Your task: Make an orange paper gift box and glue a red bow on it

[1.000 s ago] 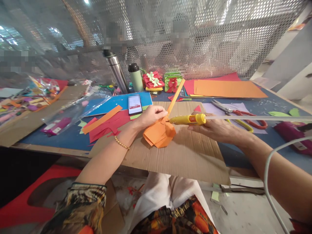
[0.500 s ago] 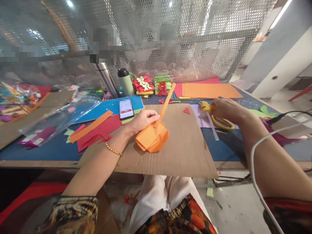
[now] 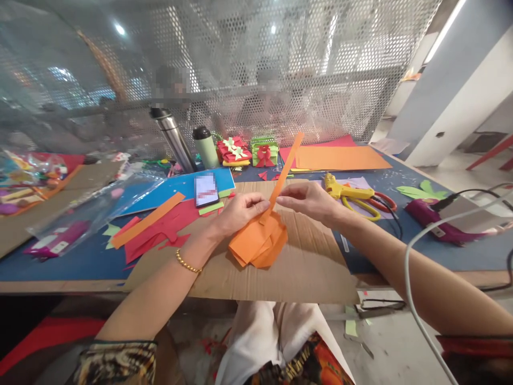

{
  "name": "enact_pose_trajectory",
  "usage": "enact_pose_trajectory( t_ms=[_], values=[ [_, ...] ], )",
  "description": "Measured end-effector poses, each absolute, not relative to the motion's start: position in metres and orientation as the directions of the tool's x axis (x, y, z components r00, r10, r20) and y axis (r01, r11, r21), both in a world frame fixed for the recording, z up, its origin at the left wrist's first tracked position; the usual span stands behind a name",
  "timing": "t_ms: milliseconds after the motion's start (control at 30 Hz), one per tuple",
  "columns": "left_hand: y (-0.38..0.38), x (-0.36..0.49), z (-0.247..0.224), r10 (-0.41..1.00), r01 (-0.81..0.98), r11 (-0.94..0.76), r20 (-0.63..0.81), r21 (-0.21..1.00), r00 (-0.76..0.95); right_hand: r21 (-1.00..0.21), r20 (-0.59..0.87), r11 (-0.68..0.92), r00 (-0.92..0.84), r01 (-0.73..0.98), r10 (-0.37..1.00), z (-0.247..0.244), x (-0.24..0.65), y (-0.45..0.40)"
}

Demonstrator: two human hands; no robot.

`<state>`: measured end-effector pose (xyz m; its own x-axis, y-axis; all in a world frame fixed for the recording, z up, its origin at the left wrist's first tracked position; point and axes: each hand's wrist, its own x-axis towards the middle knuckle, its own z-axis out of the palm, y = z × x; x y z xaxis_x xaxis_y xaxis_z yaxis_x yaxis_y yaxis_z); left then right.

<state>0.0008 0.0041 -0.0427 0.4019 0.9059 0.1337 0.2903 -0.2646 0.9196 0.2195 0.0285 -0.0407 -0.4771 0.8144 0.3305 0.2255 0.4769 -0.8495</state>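
Observation:
My left hand (image 3: 242, 211) pinches the base of an upright orange paper strip (image 3: 287, 166), where it meets a folded orange paper piece (image 3: 258, 240) resting on the cardboard. From the other side, my right hand (image 3: 306, 202) closes its thumb and fingertips on the lower part of the same strip; the exact contact is partly hidden. Beyond my right wrist lies a yellow glue gun (image 3: 347, 188), with nothing gripping it. Scissors with yellow handles (image 3: 363, 209) lie just under the glue gun.
Brown cardboard (image 3: 316, 267) covers the table's front middle. A phone (image 3: 207, 191), a green bottle (image 3: 206, 147) and a steel flask (image 3: 174, 138) stand or lie behind. Red paper (image 3: 160, 224) is at left. A white cable (image 3: 409, 278) crosses my right forearm.
My right hand has let go of the glue gun at the right and moved left to the orange strip. My left hand still holds the strip, which leans further right.

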Motion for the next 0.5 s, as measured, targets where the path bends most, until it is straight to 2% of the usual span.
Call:
enact_pose_trajectory(
  t_ms=[200,367,500],
  values=[
    [0.001,0.002,-0.042,0.882,0.333,-0.322,0.152,0.887,0.446,-0.94,0.231,0.328,-0.523,0.099,0.82,-0.043,0.211,0.018],
    [0.0,-0.004,-0.044,0.901,0.334,-0.275,0.12,0.902,0.418,-0.952,0.284,0.302,-0.476,-0.039,0.833,-0.037,0.223,0.018],
    [0.003,-0.006,-0.044,0.893,0.299,-0.234,0.084,0.925,0.441,-0.947,0.308,0.318,-0.389,-0.04,0.868,-0.036,0.234,0.017]
  ],
)
